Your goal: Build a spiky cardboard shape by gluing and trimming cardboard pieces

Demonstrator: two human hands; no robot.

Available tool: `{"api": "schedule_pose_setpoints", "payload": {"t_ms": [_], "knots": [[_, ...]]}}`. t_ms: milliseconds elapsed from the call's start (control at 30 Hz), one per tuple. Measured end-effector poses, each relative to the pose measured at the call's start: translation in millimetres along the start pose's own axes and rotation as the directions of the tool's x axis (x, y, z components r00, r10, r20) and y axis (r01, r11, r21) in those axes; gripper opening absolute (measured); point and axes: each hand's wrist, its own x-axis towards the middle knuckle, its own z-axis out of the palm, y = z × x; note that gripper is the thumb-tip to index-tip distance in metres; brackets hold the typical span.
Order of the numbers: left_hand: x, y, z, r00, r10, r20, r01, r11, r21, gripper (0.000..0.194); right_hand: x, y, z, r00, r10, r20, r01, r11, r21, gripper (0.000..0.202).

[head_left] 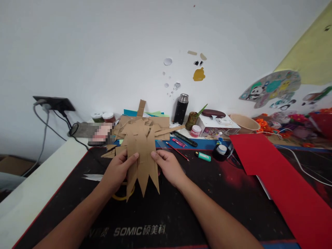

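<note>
Dark mat (140,214) below; my left hand (119,168) and right hand (169,166) clamp pointed cardboard (143,162) from opposite sides, long axis running near-to-far.

The white table (33,204) has a big black mat (171,212) on it, with a thin red edge. A red sheet (280,180), a red pencil (177,151) and a little green thing (204,156) lie on the mat. Behind it stand a black bottle (181,111), a white box (206,121) and a round bowl (243,122).
</note>
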Motion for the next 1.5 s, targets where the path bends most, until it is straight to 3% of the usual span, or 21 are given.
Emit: {"api": "schedule_pose_setpoints", "payload": {"t_ms": [133,300,567,733,900,967,1133,1233,1333,1500], "knots": [[-0.6,0.8,-0.9,0.999,0.002,-0.035,-0.001,0.999,0.035,0.062,-1.4,-0.8,-0.8,1.000,0.016,0.010,-0.016,0.998,-0.062,0.058],[-2.7,2.0,0.4,0.997,0.069,-0.039,-0.066,0.994,0.082,0.057,-0.8,-0.4,-3.8,0.999,-0.053,-0.003,0.052,0.987,-0.153,0.053],[-5.3,7.0,0.5,0.999,-0.033,-0.025,0.035,0.996,0.083,0.065,0.4,3.8,-1.0,0.999,-0.019,0.037,0.024,0.989,-0.148,0.054],[-5.3,3.9,-1.0,1.000,-0.024,0.019,0.021,0.989,0.149,0.069,1.0,2.1,-1.4,1.000,-0.017,0.023,0.019,0.992,-0.122,0.051],[-4.2,4.0,-0.5,0.999,0.021,0.037,-0.025,0.993,0.117,0.057,0.6,1.1,-2.2,0.996,-0.062,-0.061,0.049,0.982,-0.185,0.044],[-3.7,5.2,-1.3,0.998,0.028,0.065,-0.036,0.991,0.129,0.053,1.3,0.7,-4.0,0.988,-0.123,-0.099,0.097,0.967,-0.236,0.042],[-3.8,5.7,-4.5,0.970,-0.090,0.225,0.046,0.980,0.195,0.049,3.3,1.2,-9.7,0.976,-0.160,-0.146,0.108,0.945,-0.308,0.045],[-3.9,3.8,-5.5,0.963,-0.063,0.262,0.006,0.978,0.210,0.046,3.1,1.6,-10.8,0.974,-0.171,-0.148,0.116,0.939,-0.324,0.044],[-2.9,2.9,-4.8,0.974,-0.011,0.227,-0.037,0.978,0.207,0.042,2.1,1.6,-9.2,0.973,-0.190,-0.129,0.139,0.933,-0.331,0.042],[-0.1,6.6,-1.0,0.994,0.096,0.050,-0.104,0.980,0.172,0.043,-0.8,3.2,-3.0,0.990,-0.140,-0.033,0.122,0.937,-0.327,0.041]]}}
